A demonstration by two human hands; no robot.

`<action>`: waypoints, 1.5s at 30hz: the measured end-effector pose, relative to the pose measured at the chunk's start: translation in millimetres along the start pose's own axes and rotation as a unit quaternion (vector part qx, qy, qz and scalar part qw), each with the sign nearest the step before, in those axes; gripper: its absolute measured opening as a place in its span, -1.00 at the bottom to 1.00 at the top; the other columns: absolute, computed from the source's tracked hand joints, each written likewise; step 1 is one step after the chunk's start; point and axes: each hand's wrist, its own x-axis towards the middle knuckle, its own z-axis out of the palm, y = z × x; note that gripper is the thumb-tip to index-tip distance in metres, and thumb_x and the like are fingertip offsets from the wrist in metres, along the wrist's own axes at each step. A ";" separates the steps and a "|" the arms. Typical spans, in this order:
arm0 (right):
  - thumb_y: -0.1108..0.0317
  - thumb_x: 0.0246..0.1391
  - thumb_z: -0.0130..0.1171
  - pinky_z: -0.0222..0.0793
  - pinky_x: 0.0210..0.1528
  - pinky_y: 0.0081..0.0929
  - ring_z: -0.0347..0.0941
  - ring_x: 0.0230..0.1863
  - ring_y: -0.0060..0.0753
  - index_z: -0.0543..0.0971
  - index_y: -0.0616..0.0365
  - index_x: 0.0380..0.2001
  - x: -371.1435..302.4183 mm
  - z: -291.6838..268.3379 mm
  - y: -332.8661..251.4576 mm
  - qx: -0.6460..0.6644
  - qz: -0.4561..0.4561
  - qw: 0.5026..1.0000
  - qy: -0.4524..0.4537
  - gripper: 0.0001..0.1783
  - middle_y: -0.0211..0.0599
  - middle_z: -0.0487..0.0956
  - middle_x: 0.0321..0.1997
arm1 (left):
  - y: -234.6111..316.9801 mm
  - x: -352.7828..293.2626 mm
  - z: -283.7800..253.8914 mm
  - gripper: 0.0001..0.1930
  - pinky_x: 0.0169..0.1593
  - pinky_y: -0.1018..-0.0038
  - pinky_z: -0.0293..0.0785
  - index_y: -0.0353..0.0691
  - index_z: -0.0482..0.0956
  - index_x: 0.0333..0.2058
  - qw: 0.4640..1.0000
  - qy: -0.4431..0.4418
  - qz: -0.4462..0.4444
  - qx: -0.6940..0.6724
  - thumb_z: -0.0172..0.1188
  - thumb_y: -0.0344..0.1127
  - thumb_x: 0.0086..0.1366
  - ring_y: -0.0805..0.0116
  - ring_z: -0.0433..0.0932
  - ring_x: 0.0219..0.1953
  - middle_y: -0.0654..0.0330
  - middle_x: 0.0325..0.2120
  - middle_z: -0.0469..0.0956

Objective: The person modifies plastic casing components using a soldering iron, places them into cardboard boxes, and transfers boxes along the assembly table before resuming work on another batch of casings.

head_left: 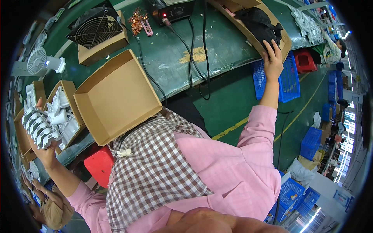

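At the far left, my left hand (46,154) holds a row of nested white and grey plastic parts (40,128), its fingers partly hidden behind them. Just beside it, a cardboard box (74,101) contains more loose white plastic parts (59,101). My right hand (274,58) reaches out to the far right with fingers stretched. Its fingertips rest against a soft black bag-like item (261,24), which lies in a long cardboard box (286,42) on the bench. A shallow cardboard box (116,97), with nothing in it, leans on the bench edge at my lap.
The green bench (229,46) carries a black fan (97,29) on a carton, a dark control unit (171,9) with hanging cables, and copper-coloured bits (136,21). Blue crates (289,87) and a red stool (305,61) stand below right. Another person (56,209) sits lower left.
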 end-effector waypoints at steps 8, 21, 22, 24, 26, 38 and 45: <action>0.24 -0.11 0.26 -0.25 0.26 0.24 -0.09 0.37 0.13 0.37 -0.27 0.20 -39.1 7.2 -74.5 -0.143 0.072 0.987 0.025 -0.30 -0.41 0.17 0.38 | 8.3 -1.7 22.4 -0.49 0.09 0.58 0.29 -0.44 0.17 0.22 0.997 -0.059 0.051 0.021 -0.06 -0.37 0.33 0.56 0.39 0.03 0.02 0.18 0.30; 0.56 0.03 0.15 0.33 -0.19 -0.63 0.35 -0.28 -0.57 0.45 0.23 -0.09 -212.4 -11.3 -195.7 0.367 0.302 0.876 -0.088 -0.68 -0.34 0.40 -0.21 | 17.6 -11.0 39.4 -0.27 0.10 0.34 0.38 -0.43 0.41 0.00 0.998 -0.047 0.007 -0.034 0.21 0.17 0.10 0.30 0.50 -0.09 0.12 -0.21 0.56; 0.58 0.01 0.16 0.33 -0.21 -0.60 0.36 -0.29 -0.54 0.46 0.24 -0.10 -208.6 -16.6 -204.2 0.394 0.285 0.870 -0.078 -0.67 -0.30 0.41 -0.24 | -15.1 -20.4 27.3 -0.12 0.10 0.25 0.37 -0.41 0.29 0.12 0.995 -0.057 -0.015 -0.086 0.28 0.19 0.01 0.18 0.42 0.05 0.04 -0.10 0.49; 0.60 -0.02 0.16 0.34 -0.28 -0.60 0.36 -0.33 -0.53 0.47 0.26 -0.13 -193.3 -25.5 -224.3 0.446 0.245 0.860 -0.047 -0.68 -0.25 0.43 -0.26 | -6.7 -31.6 46.6 0.05 -0.05 0.29 0.42 -0.37 0.09 0.24 0.947 -0.016 -0.109 -0.301 0.41 -0.02 -0.18 0.03 0.34 0.14 -0.04 0.14 0.26; 0.60 -0.02 0.16 0.34 -0.28 -0.62 0.36 -0.35 -0.54 0.47 0.26 -0.13 -174.7 -29.6 -235.0 0.492 0.219 0.842 -0.042 -0.68 -0.26 0.43 -0.27 | 16.4 -33.2 68.1 -0.03 -0.20 0.43 0.44 -0.40 0.06 0.25 0.930 -0.012 -0.131 -0.343 0.28 -0.07 -0.11 0.03 0.33 0.16 -0.10 0.15 0.26; 0.17 0.10 0.25 0.15 -0.69 -0.55 0.41 -0.59 -0.36 0.53 0.27 -0.16 -98.7 -167.4 -187.0 0.884 -0.298 0.244 -0.266 -0.61 -0.21 0.54 -0.49 | 17.7 -32.9 107.5 -0.05 -0.36 0.52 0.56 -0.44 0.11 0.22 0.839 -0.092 -0.207 -0.495 0.38 -0.15 -0.09 0.02 0.41 0.09 -0.08 0.14 0.27; 0.46 0.06 0.15 0.14 -0.76 -0.74 0.39 -0.75 -0.53 0.48 0.29 -0.38 -68.2 -149.9 -214.5 0.986 -0.031 0.069 -0.152 -0.88 -0.20 0.52 -0.68 | 19.0 -37.4 111.3 -0.11 -0.35 0.49 0.57 -0.43 0.11 0.22 0.800 -0.067 -0.214 -0.556 0.33 -0.27 -0.08 0.02 0.48 0.01 -0.12 0.14 0.29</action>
